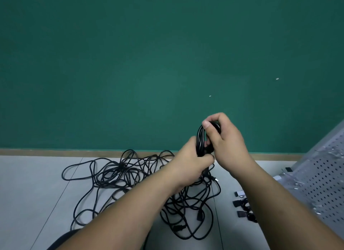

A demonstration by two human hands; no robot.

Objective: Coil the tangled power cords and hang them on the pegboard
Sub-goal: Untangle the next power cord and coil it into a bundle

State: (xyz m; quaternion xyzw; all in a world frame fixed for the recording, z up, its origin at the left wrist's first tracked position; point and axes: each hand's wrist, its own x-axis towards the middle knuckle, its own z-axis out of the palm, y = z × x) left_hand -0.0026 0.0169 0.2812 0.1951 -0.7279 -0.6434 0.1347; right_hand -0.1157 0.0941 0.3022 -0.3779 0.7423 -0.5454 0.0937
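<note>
Winding one power cord above the pile, both my hands clamped on the coil.

At left, the loose tangle of thin black power cords [119, 177] sprawls on the pale grey tiled floor [37, 193]. My left hand [192, 165] clenches the bottom of the small black cord coil [200, 138], I judge to keep the loops stacked. My right hand [226, 143] curls round its top, thumb over the strands so none slips. A tail drops from the coil into the pile. Further right, small black strap-like pieces [245, 208] lie beside the leaning white perforated metal pegboard [320, 175], handy for hanging.
</note>
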